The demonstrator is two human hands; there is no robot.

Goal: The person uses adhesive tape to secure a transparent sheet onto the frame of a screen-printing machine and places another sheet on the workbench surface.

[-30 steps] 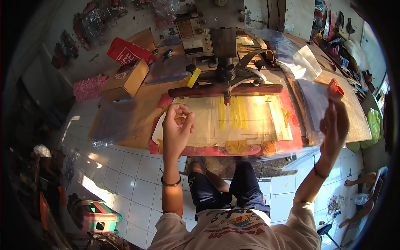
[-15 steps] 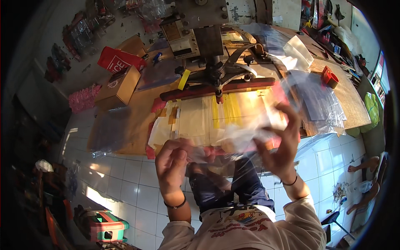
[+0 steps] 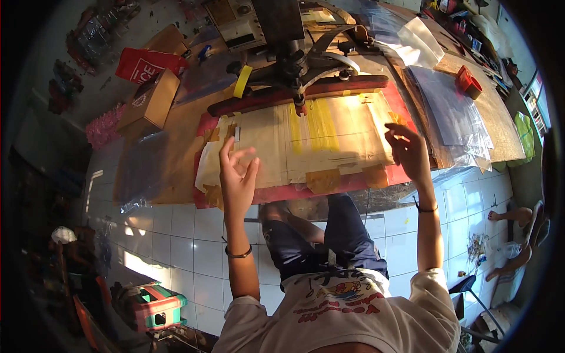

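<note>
My left hand (image 3: 240,176) is raised over the left part of a cream work board (image 3: 268,156), thumb and index finger apart, the other fingers blurred. Over the board's right edge is my right hand (image 3: 410,154), its fingers loosely bent and apart. I see nothing gripped in either hand. The board has red edges, yellow strips (image 3: 321,126) and brown tape patches (image 3: 322,181). Faint straight lines cross its surface; I cannot tell whether clear film lies there. Just behind the board stands a press head with a long dark red bar (image 3: 353,86).
Clear plastic sheets (image 3: 441,112) are stacked at the right, near a red tape dispenser (image 3: 468,82). More film (image 3: 141,167) lies at the left. A cardboard box (image 3: 150,103) and a yellow tape roll (image 3: 242,81) are farther back. Another person's legs (image 3: 518,235) show at far right.
The crumpled clear plastic film between my hands is no longer seen there. Both hands have moved up and farther apart over the board, and the view has shifted slightly.
</note>
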